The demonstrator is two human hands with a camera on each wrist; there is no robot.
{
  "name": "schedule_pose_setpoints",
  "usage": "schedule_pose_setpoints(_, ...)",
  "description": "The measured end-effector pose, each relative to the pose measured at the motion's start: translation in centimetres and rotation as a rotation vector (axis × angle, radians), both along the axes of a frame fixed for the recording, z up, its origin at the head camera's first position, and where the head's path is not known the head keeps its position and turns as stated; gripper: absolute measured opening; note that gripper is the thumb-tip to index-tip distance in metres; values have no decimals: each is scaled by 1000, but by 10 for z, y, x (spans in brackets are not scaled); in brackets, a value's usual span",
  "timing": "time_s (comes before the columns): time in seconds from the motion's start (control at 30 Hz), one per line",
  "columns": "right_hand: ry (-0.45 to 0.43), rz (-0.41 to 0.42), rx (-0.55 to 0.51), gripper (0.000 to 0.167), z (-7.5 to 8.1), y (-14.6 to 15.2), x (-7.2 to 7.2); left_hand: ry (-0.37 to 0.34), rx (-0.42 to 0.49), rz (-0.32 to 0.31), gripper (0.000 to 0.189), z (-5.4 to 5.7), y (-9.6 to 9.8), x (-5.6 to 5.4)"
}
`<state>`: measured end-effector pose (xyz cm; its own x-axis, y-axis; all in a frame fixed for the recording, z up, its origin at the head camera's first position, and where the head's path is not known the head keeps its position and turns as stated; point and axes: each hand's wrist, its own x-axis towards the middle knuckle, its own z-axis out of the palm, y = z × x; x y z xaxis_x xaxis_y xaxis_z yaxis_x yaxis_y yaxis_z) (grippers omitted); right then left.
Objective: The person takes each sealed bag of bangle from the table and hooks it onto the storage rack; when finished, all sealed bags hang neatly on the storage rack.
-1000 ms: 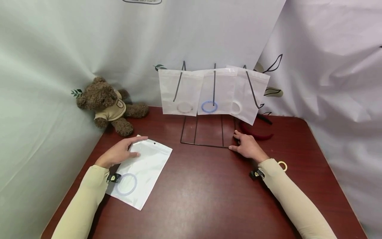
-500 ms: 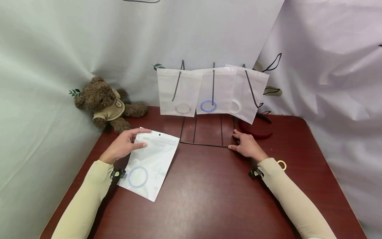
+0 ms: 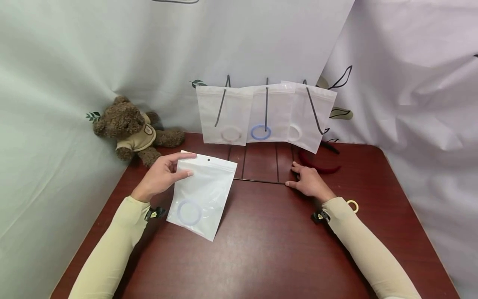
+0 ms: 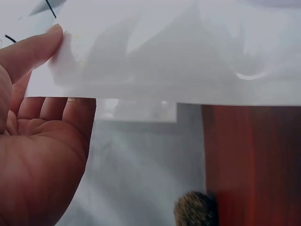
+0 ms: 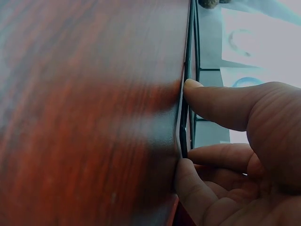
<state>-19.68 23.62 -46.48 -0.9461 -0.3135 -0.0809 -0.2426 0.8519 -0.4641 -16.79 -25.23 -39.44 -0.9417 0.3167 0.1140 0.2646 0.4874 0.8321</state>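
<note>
My left hand (image 3: pixel 162 175) pinches the upper left corner of a white zip bag (image 3: pixel 207 189), thumb in front and fingers behind. A pale lavender ring (image 3: pixel 189 212) shows through the bag's lower part, and a small hanging hole sits near its top edge. In the left wrist view the bag (image 4: pixel 155 61) spreads past the thumb, lifted and tilted. My right hand (image 3: pixel 310 182) grips the front right corner of a black wire rack (image 3: pixel 259 181); in the right wrist view thumb and fingers close round its wire (image 5: pixel 184 117). Three similar bags, one with a blue ring (image 3: pixel 260 132), hang from the rack's hooks.
A brown teddy bear (image 3: pixel 125 120) sits at the table's back left. Behind my right hand lies a dark red curved object (image 3: pixel 321 167), partly hidden. A yellow ring (image 3: pixel 352 206) lies beside my right sleeve. White fabric (image 3: pixel 160 50) encloses the red-brown table (image 3: pixel 254 249).
My left hand has moved right and away from me, carrying the bag up toward the rack's front edge. My right hand has stayed on the rack's corner.
</note>
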Motion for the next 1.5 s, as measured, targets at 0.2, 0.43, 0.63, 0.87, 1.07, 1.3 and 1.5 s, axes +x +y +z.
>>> schedule_pose_setpoints(0.2, 2, 4, 2, 72, -2, 1, 0, 88, 64, -35, 45, 11, 18, 0)
schedule_pose_setpoints(0.43, -3, -4, -14, 71, -3, 1, 0, 118, 144, -67, 44, 23, 39, 1)
schedule_pose_setpoints(0.63, -2, -7, -22, 71, -3, 2, 0, 142, 177, -98, 44, 31, 56, -1)
schedule_pose_setpoints(0.87, -4, -1, -21, 72, -5, 3, -2, 156, 249, -143, 42, 33, 77, -9)
schedule_pose_setpoints(1.07, -1, 2, -16, 73, -4, 3, -2, 216, 295, -142, 42, 34, 94, -16)
schedule_pose_setpoints(1.3, -4, -1, -15, 73, -3, 3, -2, 338, 321, -99, 40, 35, 112, -24)
schedule_pose_setpoints(1.5, -10, -6, -16, 73, -3, 3, -2, 375, 353, -93, 40, 39, 130, -26)
